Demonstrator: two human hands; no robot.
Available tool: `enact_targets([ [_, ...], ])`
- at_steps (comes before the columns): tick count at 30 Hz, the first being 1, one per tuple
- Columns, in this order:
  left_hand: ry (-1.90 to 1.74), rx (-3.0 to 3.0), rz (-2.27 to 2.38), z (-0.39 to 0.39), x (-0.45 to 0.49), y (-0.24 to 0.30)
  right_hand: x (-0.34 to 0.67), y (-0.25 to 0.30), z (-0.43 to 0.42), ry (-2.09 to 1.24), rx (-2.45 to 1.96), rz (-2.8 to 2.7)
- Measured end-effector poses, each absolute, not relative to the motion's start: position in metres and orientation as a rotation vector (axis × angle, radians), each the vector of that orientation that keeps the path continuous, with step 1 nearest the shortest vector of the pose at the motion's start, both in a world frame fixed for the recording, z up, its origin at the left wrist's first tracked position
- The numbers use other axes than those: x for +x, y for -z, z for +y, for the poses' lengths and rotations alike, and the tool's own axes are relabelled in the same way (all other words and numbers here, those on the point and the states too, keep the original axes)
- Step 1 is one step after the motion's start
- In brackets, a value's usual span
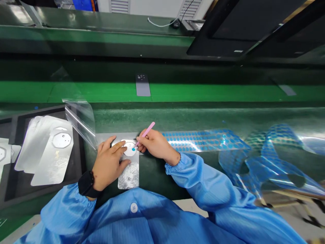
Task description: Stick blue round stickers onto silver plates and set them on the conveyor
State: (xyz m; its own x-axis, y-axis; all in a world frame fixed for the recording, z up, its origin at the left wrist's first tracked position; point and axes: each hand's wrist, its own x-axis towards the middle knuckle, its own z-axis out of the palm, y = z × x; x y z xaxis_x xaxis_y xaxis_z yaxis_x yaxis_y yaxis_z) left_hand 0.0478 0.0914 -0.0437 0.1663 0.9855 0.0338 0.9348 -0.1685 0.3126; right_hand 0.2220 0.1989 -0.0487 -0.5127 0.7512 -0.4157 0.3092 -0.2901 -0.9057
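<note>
A silvery phone back panel (129,174) with a white camera area lies in front of me on the green bench. My left hand (109,163) rests on its left side, fingers spread and pressing it down. Between the fingertips of my right hand (156,144) is a thin pink stick (148,129), perhaps tweezers. Its lower tip meets a small blue dot (133,149) on the white camera area. From beside my right hand, a clear strip with rows of blue dot stickers (195,140) runs to the right.
At left, several silvery panels (54,159) overlap on a black tray (78,162), beside a curled clear film (81,117). A dark grey phone back (143,86) lies on the bright green belt (106,91), and another panel (288,89) is farther right. Dotted film (276,162) hangs in loops at right.
</note>
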Motion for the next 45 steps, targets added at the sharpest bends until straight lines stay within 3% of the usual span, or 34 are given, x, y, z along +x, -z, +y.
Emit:
enact_targets([
  [45,-0.237,2.303,1.831,0.0904,0.0496,0.0399,0.2205,0.0489,0.1987,-1.775,-1.313,-1.732],
])
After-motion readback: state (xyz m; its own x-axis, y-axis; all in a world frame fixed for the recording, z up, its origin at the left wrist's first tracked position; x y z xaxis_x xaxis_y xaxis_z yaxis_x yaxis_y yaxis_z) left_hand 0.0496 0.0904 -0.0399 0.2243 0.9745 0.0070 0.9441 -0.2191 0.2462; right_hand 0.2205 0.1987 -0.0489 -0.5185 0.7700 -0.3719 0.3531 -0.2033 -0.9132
